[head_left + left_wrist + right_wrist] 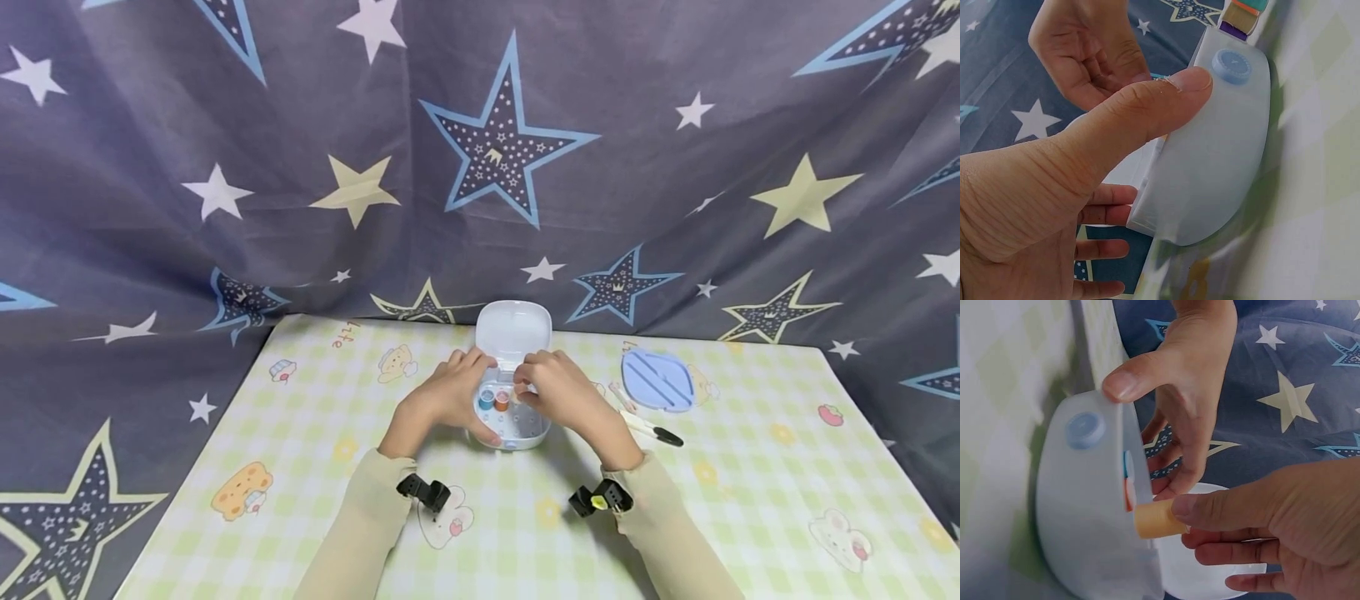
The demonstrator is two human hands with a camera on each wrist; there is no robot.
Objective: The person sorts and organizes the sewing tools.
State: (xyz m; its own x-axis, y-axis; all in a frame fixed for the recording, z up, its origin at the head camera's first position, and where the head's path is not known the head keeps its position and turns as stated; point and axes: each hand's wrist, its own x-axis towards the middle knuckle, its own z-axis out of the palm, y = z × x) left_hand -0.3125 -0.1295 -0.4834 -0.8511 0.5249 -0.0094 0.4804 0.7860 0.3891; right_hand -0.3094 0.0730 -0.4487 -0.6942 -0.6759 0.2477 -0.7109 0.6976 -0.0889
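Between the right fingers [1235, 552] sits a pale orange cylinder [1155, 520].

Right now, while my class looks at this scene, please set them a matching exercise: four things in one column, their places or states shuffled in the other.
Things:
1. left hand
2. yellow cylinder
3. blue panel
4. white lid

Places or states:
A. raised open at the back of the white case
B. pinched by the right hand
C. resting its thumb against the white case
D. lying right of the white case, head view

Pairs: 1-C, 2-B, 3-D, 4-A
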